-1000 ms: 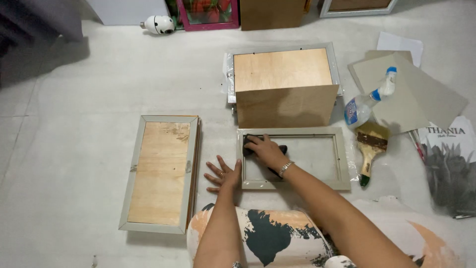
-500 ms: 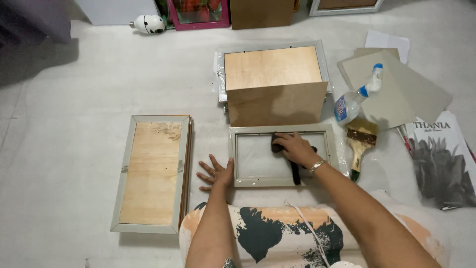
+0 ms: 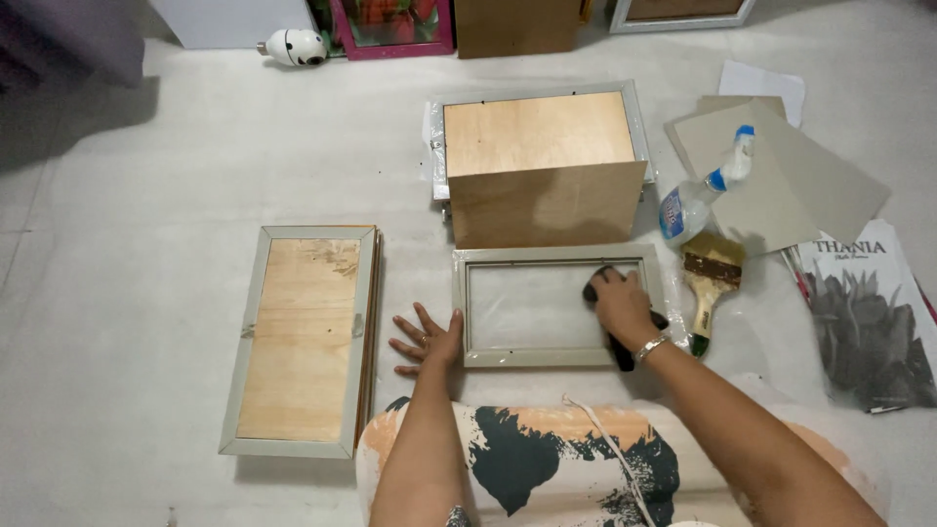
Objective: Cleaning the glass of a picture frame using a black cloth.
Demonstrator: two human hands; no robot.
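A flat grey picture frame with a clear glass middle (image 3: 527,352) lies on the pale floor (image 3: 146,195), right in front of the person's knees. Its long side runs from left to right.

The right hand (image 3: 620,304) rests on the glass at the right end of the frame. Its fingers (image 3: 607,283) are curled together and press down on a dark cloth (image 3: 622,352), which pokes out from under the wrist. This hand is the one on the glass, so it is the nearer hand.

The left hand (image 3: 427,341) lies flat on the floor, just at the left edge of the frame. Its fingers are spread apart and hold nothing; the side of the hand touches the frame's left bar.

Just behind the frame leans a brown wooden board (image 3: 545,203). To the right lie a wide paint brush with a wooden handle (image 3: 710,283) and a clear spray bottle with a blue top (image 3: 698,197). To the left sits another grey frame with a wooden back (image 3: 298,337).
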